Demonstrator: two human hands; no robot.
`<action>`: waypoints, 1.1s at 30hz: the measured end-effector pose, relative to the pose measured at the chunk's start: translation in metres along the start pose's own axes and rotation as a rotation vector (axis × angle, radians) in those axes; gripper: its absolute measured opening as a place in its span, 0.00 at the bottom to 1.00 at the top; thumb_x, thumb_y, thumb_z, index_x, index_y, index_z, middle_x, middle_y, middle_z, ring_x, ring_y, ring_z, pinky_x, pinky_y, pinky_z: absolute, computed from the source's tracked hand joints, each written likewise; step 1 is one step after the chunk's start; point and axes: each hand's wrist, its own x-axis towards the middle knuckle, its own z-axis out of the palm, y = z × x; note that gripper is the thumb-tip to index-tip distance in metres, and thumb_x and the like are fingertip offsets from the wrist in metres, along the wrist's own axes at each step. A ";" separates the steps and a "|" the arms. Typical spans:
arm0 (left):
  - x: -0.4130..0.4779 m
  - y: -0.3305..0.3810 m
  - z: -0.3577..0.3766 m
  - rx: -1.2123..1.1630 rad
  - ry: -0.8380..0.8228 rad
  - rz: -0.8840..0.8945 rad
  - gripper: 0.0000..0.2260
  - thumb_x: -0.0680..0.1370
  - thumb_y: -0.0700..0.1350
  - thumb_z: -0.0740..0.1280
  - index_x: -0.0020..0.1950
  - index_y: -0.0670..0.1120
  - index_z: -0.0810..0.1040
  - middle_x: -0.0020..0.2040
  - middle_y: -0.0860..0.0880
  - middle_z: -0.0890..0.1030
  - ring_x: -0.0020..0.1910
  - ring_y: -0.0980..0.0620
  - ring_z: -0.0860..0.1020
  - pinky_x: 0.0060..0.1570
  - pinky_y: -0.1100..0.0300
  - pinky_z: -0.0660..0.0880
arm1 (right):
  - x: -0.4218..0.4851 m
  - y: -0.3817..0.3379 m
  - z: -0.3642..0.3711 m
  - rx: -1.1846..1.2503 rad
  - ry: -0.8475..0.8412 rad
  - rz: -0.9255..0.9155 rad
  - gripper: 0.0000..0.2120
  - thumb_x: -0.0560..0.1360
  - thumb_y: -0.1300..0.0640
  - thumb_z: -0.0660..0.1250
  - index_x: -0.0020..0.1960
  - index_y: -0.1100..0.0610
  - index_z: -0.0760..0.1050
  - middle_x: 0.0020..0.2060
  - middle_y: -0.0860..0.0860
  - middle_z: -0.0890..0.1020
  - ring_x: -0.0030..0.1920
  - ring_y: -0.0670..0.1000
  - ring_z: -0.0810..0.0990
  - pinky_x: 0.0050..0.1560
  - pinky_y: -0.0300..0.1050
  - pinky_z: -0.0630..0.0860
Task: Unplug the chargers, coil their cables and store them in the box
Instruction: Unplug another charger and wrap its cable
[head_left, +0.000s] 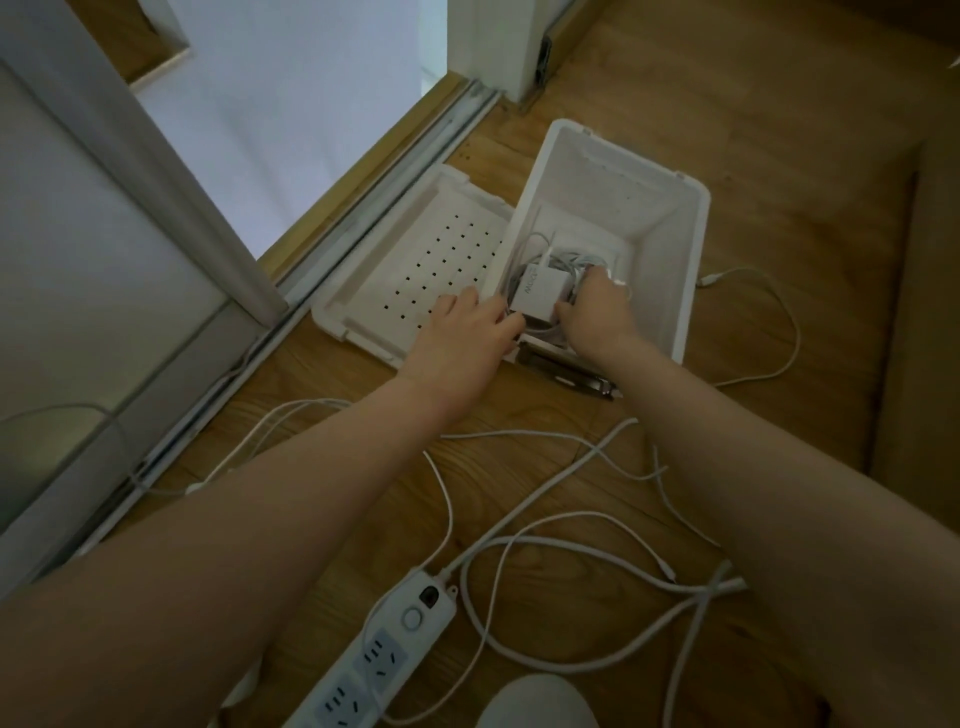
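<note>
Both hands are reaching into the white box (693, 218) at the middle of the frame. The right hand (597, 317) is curling its fingers down over the coiled cable (569, 258) and pressing against the right side of the white charger (537, 297), apparently gripping the bundle so that the coil is not springing open as it settles on the box floor. The left hand (465, 335) is coming over the box's near-left wall, its fingertips touching the charger's lower left edge; whether it is pinching the charger or only steadying it cannot be told, since the fingertips are hidden behind the wall.

Left of the box, the perforated lid (415, 260) is lying upside down on the wooden floor (779, 130), probably kept near for closing later. Toward the bottom of the frame, loose cables (571, 543) are sprawling uncoiled beside the power strip (387, 657), whose visible sockets are showing nothing plugged in, so much coiling seems to be waiting.

Grey lettering is showing on the charger's face, starting with "M" and perhaps reading "Mcdo"; the rest is too small to read.
</note>
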 end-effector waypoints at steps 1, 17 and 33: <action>-0.003 0.000 -0.001 0.011 -0.014 0.013 0.16 0.80 0.41 0.58 0.68 0.47 0.67 0.66 0.45 0.70 0.65 0.44 0.66 0.64 0.51 0.62 | -0.005 -0.002 -0.001 -0.071 -0.034 -0.009 0.15 0.78 0.59 0.61 0.63 0.65 0.67 0.60 0.61 0.74 0.60 0.59 0.73 0.53 0.47 0.71; -0.229 -0.076 -0.039 -0.197 0.153 -0.359 0.07 0.76 0.37 0.63 0.53 0.42 0.76 0.46 0.43 0.79 0.42 0.42 0.77 0.41 0.54 0.67 | -0.215 -0.087 0.053 -0.444 -0.521 -1.009 0.13 0.80 0.58 0.56 0.64 0.54 0.68 0.58 0.50 0.74 0.55 0.49 0.75 0.52 0.40 0.71; -0.360 -0.032 -0.002 -0.367 0.081 -0.477 0.12 0.70 0.39 0.70 0.46 0.50 0.70 0.43 0.54 0.73 0.39 0.56 0.71 0.41 0.64 0.64 | -0.339 -0.091 0.146 -0.775 -0.930 -1.076 0.32 0.73 0.57 0.68 0.72 0.59 0.57 0.67 0.58 0.67 0.58 0.58 0.74 0.52 0.50 0.73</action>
